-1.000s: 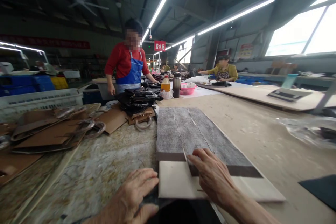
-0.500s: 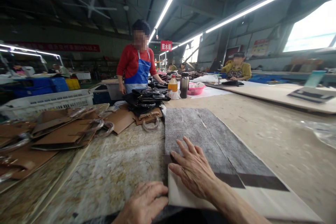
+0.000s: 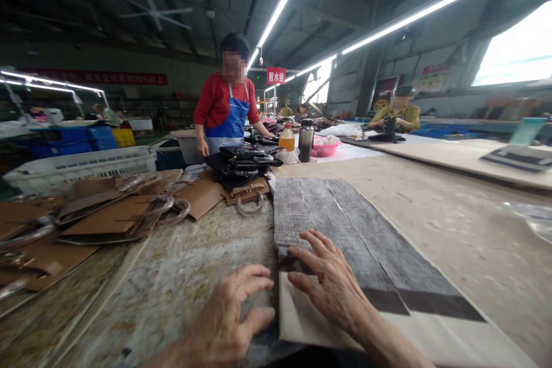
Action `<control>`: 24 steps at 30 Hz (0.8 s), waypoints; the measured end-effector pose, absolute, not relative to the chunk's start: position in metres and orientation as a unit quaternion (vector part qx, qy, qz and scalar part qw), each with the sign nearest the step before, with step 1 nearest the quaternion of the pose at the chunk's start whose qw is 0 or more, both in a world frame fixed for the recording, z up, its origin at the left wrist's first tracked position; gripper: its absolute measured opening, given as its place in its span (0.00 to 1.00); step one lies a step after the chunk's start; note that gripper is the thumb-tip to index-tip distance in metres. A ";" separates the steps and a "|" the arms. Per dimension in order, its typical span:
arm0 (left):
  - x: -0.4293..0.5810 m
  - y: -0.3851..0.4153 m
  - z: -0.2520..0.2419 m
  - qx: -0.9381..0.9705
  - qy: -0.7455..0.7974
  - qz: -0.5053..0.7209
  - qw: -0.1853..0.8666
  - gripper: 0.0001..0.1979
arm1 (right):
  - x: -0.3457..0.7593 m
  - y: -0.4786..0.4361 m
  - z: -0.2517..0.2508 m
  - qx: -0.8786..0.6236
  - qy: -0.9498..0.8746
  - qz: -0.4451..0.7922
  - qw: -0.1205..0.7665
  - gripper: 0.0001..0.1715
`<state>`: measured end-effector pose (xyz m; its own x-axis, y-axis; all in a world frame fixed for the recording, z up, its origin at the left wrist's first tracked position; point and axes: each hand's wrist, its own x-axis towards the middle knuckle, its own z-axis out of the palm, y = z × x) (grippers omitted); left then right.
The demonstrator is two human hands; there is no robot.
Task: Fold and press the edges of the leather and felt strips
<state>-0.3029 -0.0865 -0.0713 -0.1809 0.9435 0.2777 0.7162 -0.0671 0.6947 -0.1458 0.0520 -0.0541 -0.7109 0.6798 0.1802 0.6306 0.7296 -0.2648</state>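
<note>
Grey fibrous sheets (image 3: pixel 319 213) with dark brown bands along their near ends lie side by side on a larger cream sheet (image 3: pixel 435 336). My right hand (image 3: pixel 330 282) is over the near left part of the grey sheets, palm down with fingers spread. Whether its fingertips touch the surface I cannot tell. To the left of the sheets' edge is my left hand (image 3: pixel 230 316), above the stained table (image 3: pixel 172 276). Its thumb and fingers are apart, and nothing shows between them.
Brown handbags (image 3: pixel 103 213) with wrapped handles lie at left, beside a pile of black bags (image 3: pixel 245 164). A flask (image 3: pixel 306 141), a bottle of amber liquid (image 3: pixel 287 138) and a pink basin (image 3: pixel 324 147) stand beyond. One co-worker (image 3: pixel 228 103) stands across the table; another (image 3: pixel 399 112) is farther right.
My left hand has lifted and moved forward from the cream sheet's left edge, its fingers opening. The right hand has shifted slightly and its fingers look more raised. The view has turned slightly left.
</note>
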 end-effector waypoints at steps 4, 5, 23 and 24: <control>-0.308 -0.051 -0.059 0.545 0.690 0.426 0.214 0.11 | -0.144 0.054 -0.055 -0.358 -0.918 0.098 0.140 0.24; -0.309 -0.043 -0.060 0.544 0.688 0.431 0.212 0.10 | -0.143 0.054 -0.055 -0.359 -0.918 0.099 0.139 0.24; -0.308 -0.017 -0.070 0.534 0.672 0.458 0.232 0.07 | -0.149 0.054 -0.055 -0.379 -0.906 0.134 0.129 0.26; -0.307 -0.017 -0.070 0.529 0.674 0.461 0.231 0.07 | -0.150 0.054 -0.055 -0.382 -0.906 0.134 0.126 0.27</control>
